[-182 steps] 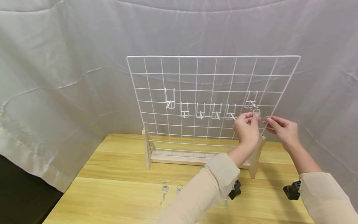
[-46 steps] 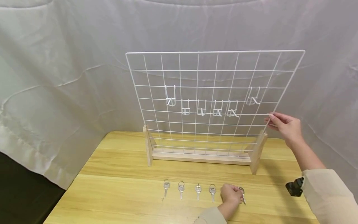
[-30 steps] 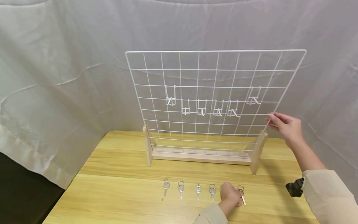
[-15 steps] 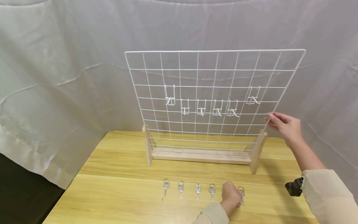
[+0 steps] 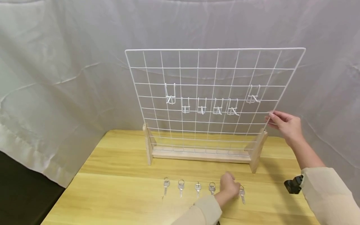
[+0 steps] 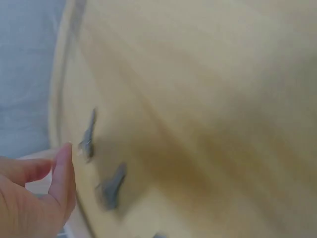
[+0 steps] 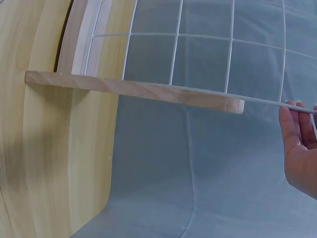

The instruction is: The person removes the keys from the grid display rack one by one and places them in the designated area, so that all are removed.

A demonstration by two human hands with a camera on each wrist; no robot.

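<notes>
My right hand (image 5: 289, 126) pinches the right edge wire of a white wire grid panel (image 5: 215, 49), which stands in a wooden base (image 5: 201, 156). The right wrist view shows those fingertips (image 7: 291, 111) on the wire. My left hand (image 5: 229, 187), blurred, is over the table beside the rightmost key (image 5: 242, 195). In the left wrist view, its thumb and forefinger are fairly straight with no key between them. Keys with rings lie in a row, including a key (image 5: 166, 186) at the left end and a key (image 5: 212, 188) partly behind the left hand.
Several white hooks hang on the grid, among them a hook (image 5: 170, 95) at left and a hook (image 5: 253, 95) at right, with no keys on them. A grey curtain (image 5: 70, 47) surrounds the wooden table (image 5: 118, 193).
Earlier the left hand held a key at the upper right hook; now that hook is bare and a key lies rightmost in the row. The left hand has just lifted slightly away; the right stays put.
</notes>
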